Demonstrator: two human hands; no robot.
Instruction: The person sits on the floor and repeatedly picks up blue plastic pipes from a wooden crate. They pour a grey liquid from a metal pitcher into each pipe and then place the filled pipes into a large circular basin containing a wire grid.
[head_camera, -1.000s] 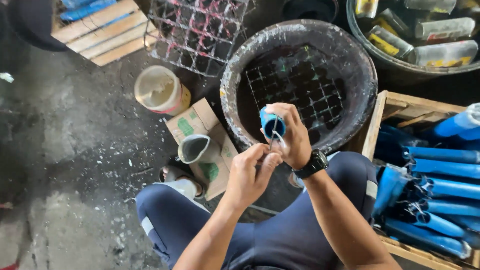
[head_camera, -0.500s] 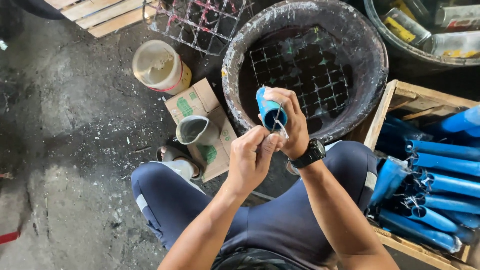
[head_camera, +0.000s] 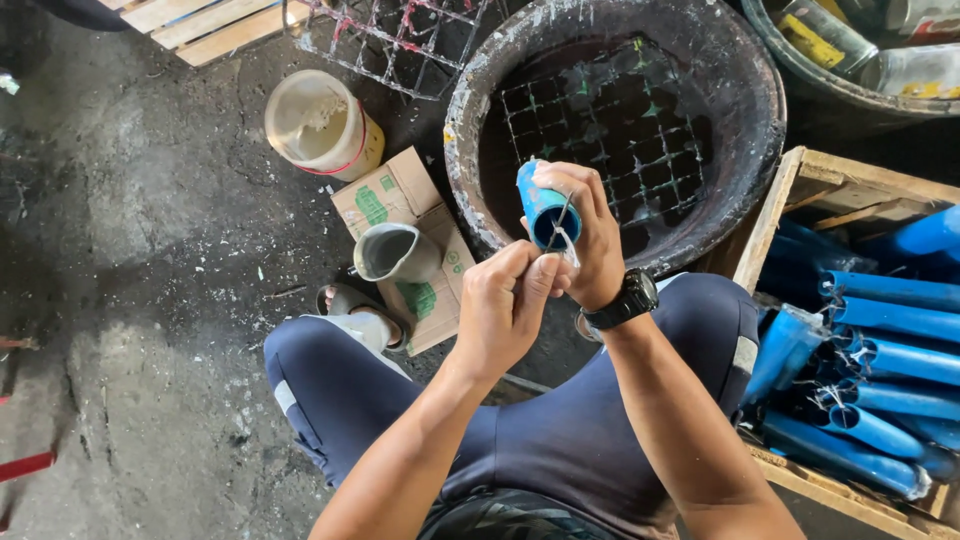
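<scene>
A large dark tub (head_camera: 470, 140) with a wire grid (head_camera: 610, 120) inside stood on the stained concrete floor (head_camera: 130, 280). Beside it lay a flattened cardboard box (head_camera: 385, 195) bearing a grey jug (head_camera: 395, 252), with a pale bucket (head_camera: 320, 125) near. A wooden crate (head_camera: 775, 215) of blue tubes (head_camera: 900, 355) sat opposite, a wooden pallet (head_camera: 215, 25) and a wire rack (head_camera: 400, 40) farther off.
</scene>
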